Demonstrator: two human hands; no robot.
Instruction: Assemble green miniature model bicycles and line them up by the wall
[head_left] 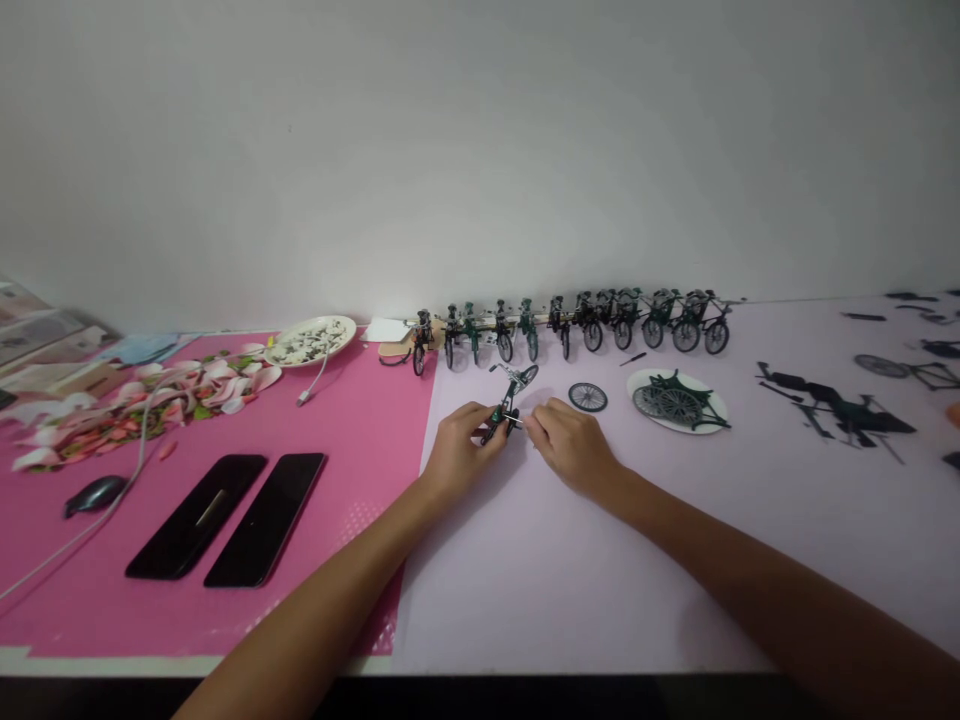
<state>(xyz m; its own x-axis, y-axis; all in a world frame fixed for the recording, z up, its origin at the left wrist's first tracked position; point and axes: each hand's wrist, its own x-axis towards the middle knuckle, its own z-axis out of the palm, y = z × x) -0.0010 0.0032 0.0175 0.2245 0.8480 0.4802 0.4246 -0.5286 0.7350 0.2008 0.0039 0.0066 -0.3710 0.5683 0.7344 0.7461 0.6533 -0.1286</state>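
Packets (41, 345) at left edge of frame, print too blurred to read. Toy bicycle (508, 404) mid-frame, tilted, its lower part inside the left hand's (460, 450) grip, thumb and fingers clamped on it; the handlebar end sticks up above the fingers. Right hand (574, 445) just right of it, grip pinched on a thin metal rod (514, 420), tip pointing left at the bicycle. Loose wheel (588, 397) lies flat on the lilac part of the bench (487, 600), just above the right hand. White plate (639, 379) with wheels and frame parts, right of centre. Row of bicycles (527, 330) along the wall, upper middle. Two phones (265, 520) lower left on pink.
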